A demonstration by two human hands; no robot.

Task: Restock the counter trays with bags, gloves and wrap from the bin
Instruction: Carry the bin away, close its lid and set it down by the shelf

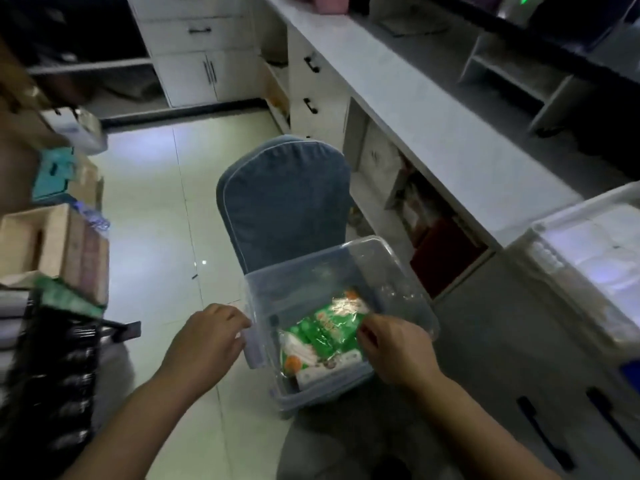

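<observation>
- Low in the middle of the frame, a clear plastic bin (410,289) is sitting open on the seat of a chair (284,188) with a blue-grey cover.
- The left hand (204,341) is holding the bin by its left wall, with fingers curling against the rim just above the side clip (254,348).
- The right hand (394,348) is reaching into the bin from the lower right and is pinching the near corner of a green packet (325,327) between thumb and fingertips.
- The two hands are staying well apart, one at each side of the bin.
- The green packet is lying inside the bin on top of other wrapped goods: a white pack (329,370) below it and a pack with an orange spot (294,363) toward the bin's lower left. The picture is too blurred to say what these packs are holding.
- A pale counter (433,126) is running from the top centre down to the right edge of the frame.
- A white tray (540,237) is resting on it at centre right, holding pale, folded-looking stock.
- Cardboard boxes (52,244) are standing at the left edge, beside the glossy tiled floor (149,220).
</observation>
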